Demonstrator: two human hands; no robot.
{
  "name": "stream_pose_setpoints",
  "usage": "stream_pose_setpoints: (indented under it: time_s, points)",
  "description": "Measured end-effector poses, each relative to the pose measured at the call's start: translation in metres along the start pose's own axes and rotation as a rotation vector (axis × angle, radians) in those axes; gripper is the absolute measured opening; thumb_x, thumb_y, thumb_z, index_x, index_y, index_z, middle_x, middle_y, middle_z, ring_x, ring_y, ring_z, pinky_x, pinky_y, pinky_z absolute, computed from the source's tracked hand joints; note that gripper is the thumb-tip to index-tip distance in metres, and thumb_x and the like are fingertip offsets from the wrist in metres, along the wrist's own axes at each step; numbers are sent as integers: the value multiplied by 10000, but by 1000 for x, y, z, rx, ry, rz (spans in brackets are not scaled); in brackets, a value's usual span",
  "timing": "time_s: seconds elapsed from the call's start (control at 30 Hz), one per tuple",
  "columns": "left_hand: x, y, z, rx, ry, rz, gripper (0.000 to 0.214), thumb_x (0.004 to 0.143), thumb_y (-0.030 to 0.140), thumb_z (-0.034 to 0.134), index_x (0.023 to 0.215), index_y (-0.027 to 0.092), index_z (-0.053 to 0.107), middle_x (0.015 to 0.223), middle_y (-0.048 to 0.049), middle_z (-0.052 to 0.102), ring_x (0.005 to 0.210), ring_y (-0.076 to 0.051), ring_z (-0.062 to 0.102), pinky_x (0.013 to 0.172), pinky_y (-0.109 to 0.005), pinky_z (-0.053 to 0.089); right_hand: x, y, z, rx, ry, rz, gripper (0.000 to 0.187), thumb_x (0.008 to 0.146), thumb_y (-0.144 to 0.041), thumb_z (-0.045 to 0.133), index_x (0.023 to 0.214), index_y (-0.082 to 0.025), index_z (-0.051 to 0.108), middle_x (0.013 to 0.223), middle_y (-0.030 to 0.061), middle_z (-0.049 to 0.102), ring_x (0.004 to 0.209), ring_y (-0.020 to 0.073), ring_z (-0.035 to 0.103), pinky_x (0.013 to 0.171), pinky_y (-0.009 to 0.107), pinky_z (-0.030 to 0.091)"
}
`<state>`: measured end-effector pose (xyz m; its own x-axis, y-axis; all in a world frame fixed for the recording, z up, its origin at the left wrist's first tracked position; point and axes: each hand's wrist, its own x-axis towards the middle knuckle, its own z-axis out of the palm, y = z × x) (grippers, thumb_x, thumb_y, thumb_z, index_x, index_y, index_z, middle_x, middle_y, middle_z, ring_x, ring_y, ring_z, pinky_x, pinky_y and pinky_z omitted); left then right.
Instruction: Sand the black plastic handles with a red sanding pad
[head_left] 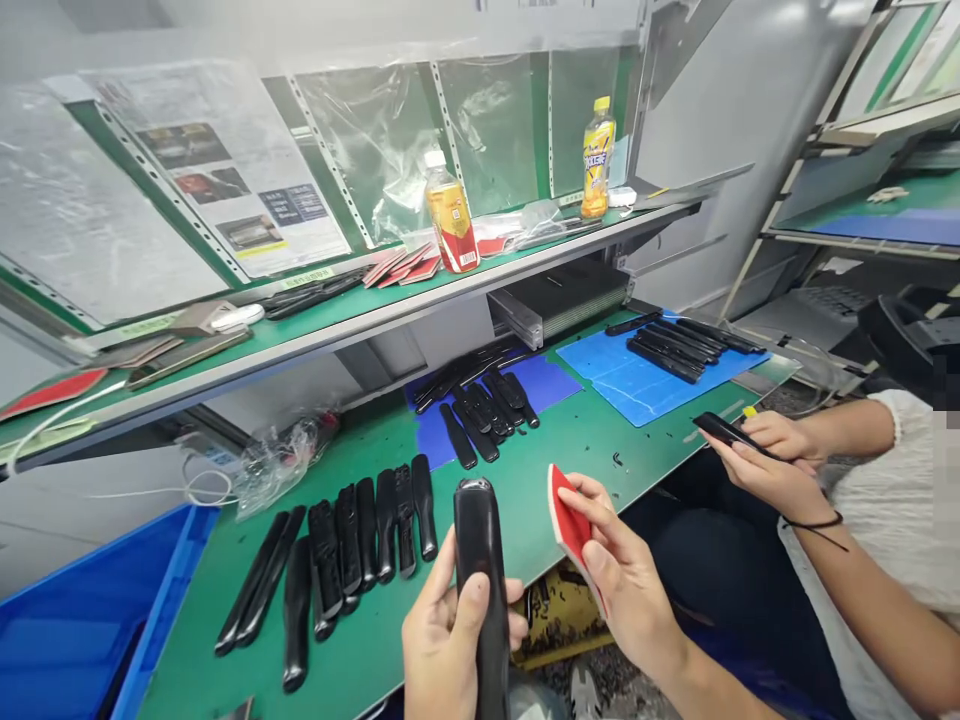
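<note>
Upright in my left hand (450, 640) is a long glossy black plastic part (480, 560) shaped like a handle shell, my thumb pressed along its face and fingers wrapped behind. My right hand (630, 590) pinches a thin red sanding pad (571, 520) with a pale edge, held a little to the right of the black part and apart from it. Similar black parts (367, 530) lie in a row on the green tabletop (225, 580) to the left. More black parts (487, 405) are piled on a dark blue sheet (439, 440) farther back.
At right a co-worker's hands (772, 455) hold another black part. Several black pieces rest on a light blue mat (637, 390). A shelf (330, 315) crosses above the bench, carrying two drink bottles (454, 220) and red pads. A blue bin (75, 620) stands at left; a yellow tray (559, 620) sits below the bench edge.
</note>
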<state>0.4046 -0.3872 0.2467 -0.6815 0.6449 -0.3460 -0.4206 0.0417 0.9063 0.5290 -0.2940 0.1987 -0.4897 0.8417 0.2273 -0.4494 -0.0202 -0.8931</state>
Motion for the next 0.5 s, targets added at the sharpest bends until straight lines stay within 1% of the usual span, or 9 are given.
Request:
stream_pose_setpoints:
  time_s: [0.07, 0.1, 0.17, 0.23, 0.27, 0.33, 0.37, 0.43, 0.5]
  points:
    - [0, -5, 0, 16, -30, -12, 1066, 563, 553, 892, 1476, 190, 482, 637, -56, 728, 428, -208, 624, 414, -303, 509, 16, -4, 9, -89, -7, -65, 333, 925, -446, 608, 1248, -395, 670, 1367, 58, 419, 1215, 227, 518, 962, 321, 527]
    - [1, -9, 0, 30, -37, -14, 1051, 567, 556, 888, 1469, 187, 492, 640, -57, 729, 437, -213, 625, 422, -313, 512, 26, -6, 11, -177, 19, -106, 314, 894, -447, 655, 1194, -374, 711, 1324, 65, 454, 1205, 243, 519, 987, 359, 516]
    - [4, -19, -3, 73, -27, 1, 1002, 594, 559, 872, 1445, 166, 519, 663, -68, 737, 464, -216, 630, 458, -327, 526, 49, -7, 12, -353, 127, -173, 278, 854, -443, 707, 1109, -346, 760, 1256, 69, 494, 1196, 263, 511, 1054, 431, 466]
    - [12, -33, -8, 152, -2, 45, 921, 645, 561, 841, 1411, 139, 551, 691, -80, 743, 491, -209, 630, 512, -333, 541, 70, -4, 9, -420, 202, -164, 287, 865, -441, 695, 1133, -351, 747, 1253, 60, 497, 1152, 249, 536, 1043, 449, 471]
    - [18, -41, -11, 205, 1, 74, 873, 675, 560, 820, 1393, 132, 569, 693, -81, 741, 500, -208, 628, 535, -335, 544, 78, 0, 7, -436, 171, -145, 302, 862, -442, 697, 1150, -358, 737, 1262, 56, 502, 1134, 244, 552, 1010, 438, 497]
    - [35, -56, -16, 322, -3, 132, 767, 742, 561, 763, 1372, 158, 595, 689, -70, 730, 519, -219, 631, 576, -350, 548, 90, 13, 2, -545, 90, -114, 293, 832, -437, 730, 1113, -358, 753, 1252, 51, 526, 1119, 249, 567, 993, 432, 512]
    - [47, -63, -18, 383, 6, 167, 708, 777, 558, 730, 1368, 188, 604, 704, -68, 728, 554, -234, 648, 609, -362, 552, 94, 21, -2, -631, 94, -107, 277, 819, -439, 740, 1081, -350, 766, 1231, 54, 535, 1120, 257, 560, 1016, 449, 495]
    - [77, -76, -21, 502, 41, 268, 585, 853, 531, 651, 1364, 249, 611, 848, -95, 740, 748, -280, 702, 728, -389, 554, 99, 39, -10, -741, 241, -94, 305, 855, -446, 692, 1125, -317, 747, 1202, 76, 519, 1129, 279, 526, 1093, 533, 401]
    - [115, -89, -23, 663, 88, 405, 511, 925, 477, 557, 1395, 275, 581, 1061, -139, 704, 970, -307, 685, 836, -411, 526, 97, 56, -18, -773, 367, -74, 347, 881, -449, 650, 1180, -287, 714, 1186, 92, 507, 1135, 297, 512, 1113, 584, 339]
